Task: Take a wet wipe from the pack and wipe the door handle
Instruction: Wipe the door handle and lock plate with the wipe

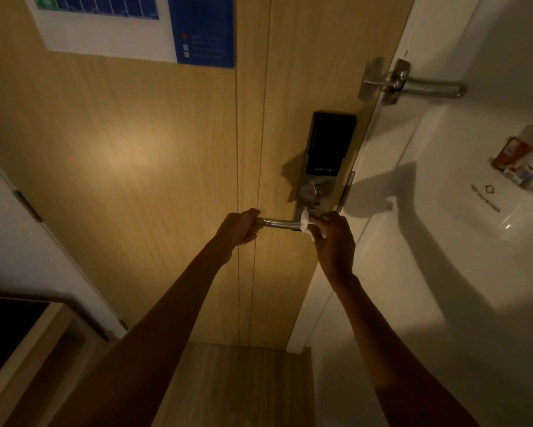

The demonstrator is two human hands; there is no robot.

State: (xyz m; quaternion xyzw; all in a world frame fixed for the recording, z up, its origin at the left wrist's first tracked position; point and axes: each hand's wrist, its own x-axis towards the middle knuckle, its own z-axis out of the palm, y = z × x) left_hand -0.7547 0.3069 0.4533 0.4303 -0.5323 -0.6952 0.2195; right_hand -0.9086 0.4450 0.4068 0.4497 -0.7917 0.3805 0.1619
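Both arms reached up from 6 o'clock toward the wooden door (pixel 136 155). The left hand (pixel 239 226) was curled around the free end of the metal handle (pixel 282 224), gripping it. The right hand (pixel 333 238) was closed on a white wipe (pixel 305 222), pressing it against the handle near its pivot, just below the lock (pixel 330 146). Between the two hands a bare stretch of handle showed. The wipe was bunched, part of it hidden under the fingers.

The black lock stood at 12 o'clock from the wipe, with a small thumb-turn (pixel 316 192) under it. At 1 o'clock from the lock, a swing latch (pixel 413 84) spanned the door edge and the white frame (pixel 391 155). A blue-and-white notice (pixel 111 35) hung at 11 o'clock on the door. At 3 o'clock, a white wall holder (pixel 481 204) held a reddish card (pixel 510 157). The pack of wipes could not be seen.
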